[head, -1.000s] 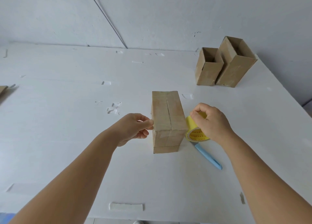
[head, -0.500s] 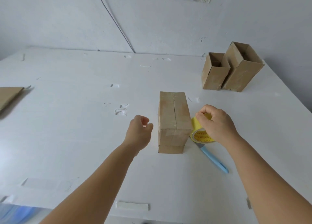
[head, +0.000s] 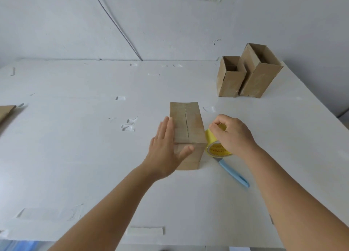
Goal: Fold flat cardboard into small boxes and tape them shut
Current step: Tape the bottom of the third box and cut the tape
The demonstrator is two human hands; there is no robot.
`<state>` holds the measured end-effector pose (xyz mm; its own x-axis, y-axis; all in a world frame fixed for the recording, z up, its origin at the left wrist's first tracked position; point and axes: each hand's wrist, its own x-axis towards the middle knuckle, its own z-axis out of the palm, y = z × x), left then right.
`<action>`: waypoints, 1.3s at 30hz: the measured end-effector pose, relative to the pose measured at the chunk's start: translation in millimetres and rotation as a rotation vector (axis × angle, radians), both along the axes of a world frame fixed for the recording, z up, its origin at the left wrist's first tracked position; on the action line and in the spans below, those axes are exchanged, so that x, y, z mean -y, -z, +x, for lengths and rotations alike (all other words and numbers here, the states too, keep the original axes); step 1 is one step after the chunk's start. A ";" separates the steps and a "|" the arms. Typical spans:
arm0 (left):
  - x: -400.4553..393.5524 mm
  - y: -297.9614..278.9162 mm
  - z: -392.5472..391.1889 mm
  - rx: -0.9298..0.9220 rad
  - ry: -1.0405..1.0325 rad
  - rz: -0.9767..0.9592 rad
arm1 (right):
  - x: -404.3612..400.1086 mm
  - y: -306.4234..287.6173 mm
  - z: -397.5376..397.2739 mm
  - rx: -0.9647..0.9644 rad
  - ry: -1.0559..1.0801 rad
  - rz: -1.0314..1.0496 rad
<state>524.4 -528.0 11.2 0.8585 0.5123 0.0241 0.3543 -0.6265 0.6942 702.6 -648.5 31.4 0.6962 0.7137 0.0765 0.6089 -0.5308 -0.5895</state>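
A closed cardboard box [head: 186,131] stands at the frame's centre on the white table [head: 75,156]. The left hand [head: 166,152] lies against its left side, fingers straight; the right hand [head: 233,134] grips a yellow tape roll [head: 214,146] just right of it. Two open boxes [head: 247,73] stand upper right.

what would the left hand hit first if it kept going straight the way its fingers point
Probably nothing soon: the left hand lies flat along the left side of the closed box, fingers pointing toward the far wall. Ahead only bare table shows, though depth is hard to judge.
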 end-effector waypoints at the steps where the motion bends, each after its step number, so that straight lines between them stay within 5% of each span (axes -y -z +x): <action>1: -3.5 -9.8 8.1 -0.028 0.063 0.172 | -0.6 -1.1 -0.3 0.010 -0.005 -0.005; 4: -10.2 -39.8 42.6 -0.135 0.323 0.484 | -1.9 -7.7 -3.0 0.037 -0.028 -0.021; 8: -18.9 -36.8 78.7 -0.324 0.528 0.597 | -0.4 -10.5 0.3 0.030 -0.081 -0.050; 16: -26.7 -19.1 74.4 -0.208 0.493 0.606 | 30.2 21.2 16.5 -0.785 0.067 0.321; 19: -28.4 -17.7 72.9 -0.187 0.487 0.573 | 21.6 24.6 14.2 -0.898 0.104 0.528; 22: -30.5 -17.2 69.8 -0.196 0.476 0.558 | 18.6 21.0 20.4 -0.681 0.112 0.424; 26: -26.6 -19.7 72.4 -0.247 0.479 0.546 | 23.0 30.4 26.0 -0.238 0.153 -0.080; 33: -26.0 -40.6 80.4 -0.337 0.507 0.513 | 23.6 24.6 30.1 -0.081 0.085 -0.047; 39: -10.3 -63.5 127.1 -0.592 0.603 0.524 | 27.8 22.1 31.0 0.094 -0.011 -0.013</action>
